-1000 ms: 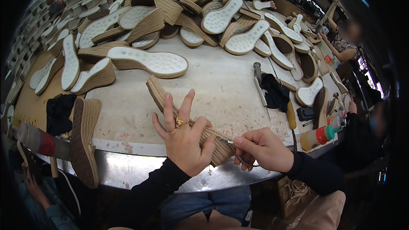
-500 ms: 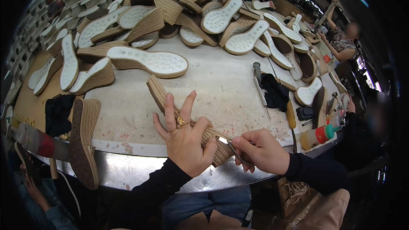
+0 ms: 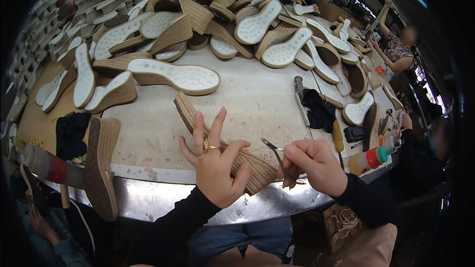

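A rope-covered wedge sole (image 3: pixel 258 172) lies tilted at the table's front edge. My left hand (image 3: pixel 215 170) holds it down, the thumb and bent index finger against its side and the other fingers raised and spread; a gold ring is on one finger. Just right of the sole, my right hand (image 3: pixel 319 167) is closed round a small pair of metal snips (image 3: pixel 277 149). Their tips point left and stand apart from the sole. Part of their handles is hidden in the fingers.
A heap of wedge soles (image 3: pixel 173 24) covers the table's back. A single wedge sole (image 3: pixel 100 168) stands at the left edge, beside a bottle (image 3: pixel 48 164). On the right lie a hammer (image 3: pixel 300 96), black cloth (image 3: pixel 319 110) and a green-capped bottle (image 3: pixel 367 159). Other people work nearby.
My right hand has drawn the snips away from the sole, up and to the right, so the tips show. My left hand has stayed on the sole. The view has shifted slightly.
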Tool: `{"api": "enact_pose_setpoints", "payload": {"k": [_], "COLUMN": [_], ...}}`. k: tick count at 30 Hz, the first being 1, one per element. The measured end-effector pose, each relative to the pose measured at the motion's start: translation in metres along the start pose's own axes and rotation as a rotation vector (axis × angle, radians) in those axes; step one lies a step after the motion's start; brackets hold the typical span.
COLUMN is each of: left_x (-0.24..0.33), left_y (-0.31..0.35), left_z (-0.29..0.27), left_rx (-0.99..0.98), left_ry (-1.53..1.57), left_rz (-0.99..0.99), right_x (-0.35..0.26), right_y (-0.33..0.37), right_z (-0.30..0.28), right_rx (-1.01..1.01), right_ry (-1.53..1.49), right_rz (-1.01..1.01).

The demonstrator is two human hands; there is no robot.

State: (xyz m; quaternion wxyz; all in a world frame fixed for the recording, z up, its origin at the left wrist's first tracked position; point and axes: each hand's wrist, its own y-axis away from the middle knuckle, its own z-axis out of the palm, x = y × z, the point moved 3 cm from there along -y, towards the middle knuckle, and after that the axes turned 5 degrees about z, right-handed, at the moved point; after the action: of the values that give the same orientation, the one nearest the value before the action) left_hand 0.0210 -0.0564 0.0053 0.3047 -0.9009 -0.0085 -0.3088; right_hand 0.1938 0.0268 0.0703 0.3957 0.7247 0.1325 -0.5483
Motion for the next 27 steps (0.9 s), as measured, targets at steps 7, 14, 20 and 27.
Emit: {"api": "enact_pose_setpoints", "payload": {"k": [7, 14, 20, 27], "left_x": [0.021, 0.043, 0.047, 0.059], "left_y": [0.020, 0.026, 0.034, 0.041], "left_z": [-0.033, -0.035, -0.035, -0.034], "left_rx": [0.201, 0.018, -0.101, -0.093], "left_ry": [0.156, 0.604, 0.920, 0.749], "left_rz": [0.043, -0.056, -0.244, -0.251], "right_x": [0.021, 0.021, 0.023, 0.031], "right_y": [0.037, 0.056, 0.070, 0.083], "right_z": [0.012, 0.021, 0.027, 0.037], "right_rx": [0.017, 0.011, 0.033, 0.195], "right_ry": [0.413, 0.533, 0.661, 0.895], "right_rz": [-0.363, -0.464, -0.582, -0.766]}}
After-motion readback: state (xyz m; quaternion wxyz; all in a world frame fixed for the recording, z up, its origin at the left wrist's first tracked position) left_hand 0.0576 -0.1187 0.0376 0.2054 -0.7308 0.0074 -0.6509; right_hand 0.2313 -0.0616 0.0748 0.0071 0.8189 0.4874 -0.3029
